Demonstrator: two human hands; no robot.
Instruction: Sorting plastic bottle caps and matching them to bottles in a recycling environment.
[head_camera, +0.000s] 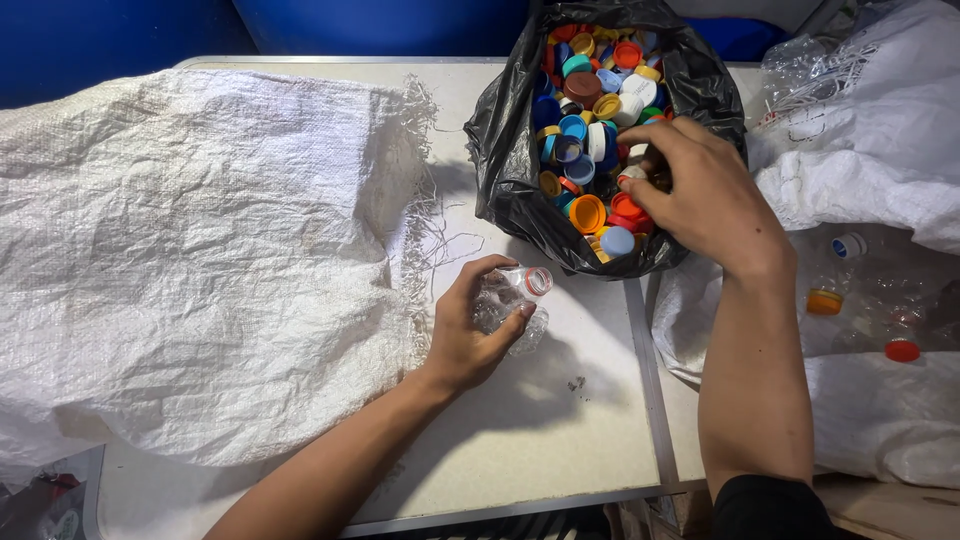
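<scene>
Hands: left hand grips one clear bottle, right hand pinches caps (countless) in one black bag.

I see a pale folding table with a metal edge and a seam across its top. Behind it stand dark blue barrels. A white woven sack drapes over the table's left side, its edge frayed. Light falls evenly, casting soft shadows on the tabletop.

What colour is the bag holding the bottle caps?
Black, a glossy plastic bag, seen clearly in the head view.
</scene>
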